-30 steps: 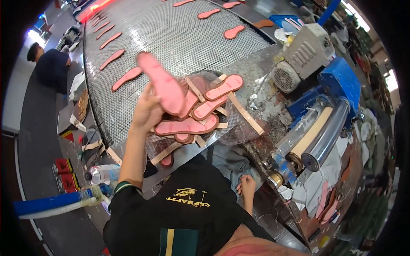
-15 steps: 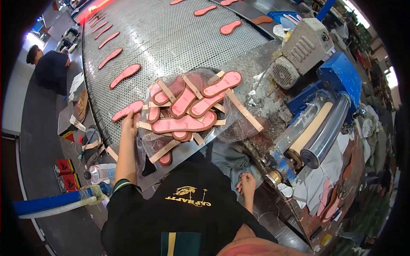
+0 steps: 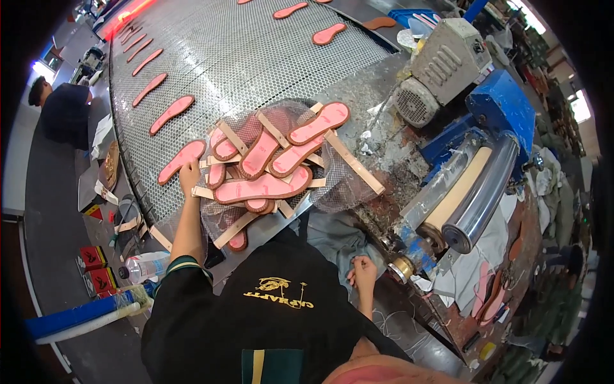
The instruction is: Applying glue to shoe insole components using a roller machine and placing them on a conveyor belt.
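Perforated metal conveyor belt (image 3: 256, 57) with scattered pink insoles (image 3: 171, 114) and a piled frame.

The bare left forearm rises from the black, striped-cuffed sleeve at about seven o'clock and runs almost straight up toward eleven o'clock, elbow extended. The left hand (image 3: 189, 174) sits at its end, palm down, fingers stretched forward and flat. The right hand (image 3: 364, 269), at about five o'clock, stays low near the torso, wrist bent, fingers curled loosely into a half fist.
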The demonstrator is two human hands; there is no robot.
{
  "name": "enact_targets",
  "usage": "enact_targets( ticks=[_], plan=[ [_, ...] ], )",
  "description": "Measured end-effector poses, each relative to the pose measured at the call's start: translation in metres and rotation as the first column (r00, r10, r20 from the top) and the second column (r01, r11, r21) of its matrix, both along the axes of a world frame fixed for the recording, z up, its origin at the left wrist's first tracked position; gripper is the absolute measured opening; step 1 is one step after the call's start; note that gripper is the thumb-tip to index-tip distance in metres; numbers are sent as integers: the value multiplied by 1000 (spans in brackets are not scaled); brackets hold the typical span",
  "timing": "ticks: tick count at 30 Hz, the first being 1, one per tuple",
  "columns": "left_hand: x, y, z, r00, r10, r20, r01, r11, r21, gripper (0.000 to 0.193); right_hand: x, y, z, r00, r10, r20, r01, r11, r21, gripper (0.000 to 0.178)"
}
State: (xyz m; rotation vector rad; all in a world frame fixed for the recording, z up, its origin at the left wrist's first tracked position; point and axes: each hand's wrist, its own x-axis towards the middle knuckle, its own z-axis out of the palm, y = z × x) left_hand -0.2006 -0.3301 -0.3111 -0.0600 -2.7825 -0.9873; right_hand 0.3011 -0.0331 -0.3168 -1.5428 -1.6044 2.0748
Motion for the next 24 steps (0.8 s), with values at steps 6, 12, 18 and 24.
enact_targets(
  ticks=[6, 12, 18, 24],
  plan=[
    [-3, -1, 2, 991, -117, 64, 121, 990, -69, 31, -10, -3, 0, 1000, -24, 4, 24, 1000, -3, 25],
    [-26, 25, -42, 931, -360, 63, 351, 928, 123, 29, 31, 0, -53, 999, 0, 38, -3, 996, 87, 27],
    [-83, -34, -46, 781, -523, 340, 420, 844, 333, 22, 7, 16, 33, 960, 158, 230, -197, 967, 159, 31],
    [27, 14, 174, 910, -368, -189, 403, 892, 202, 26, 28, 5, 28, 991, 56, 123, -84, 969, 232, 30]
  ],
)
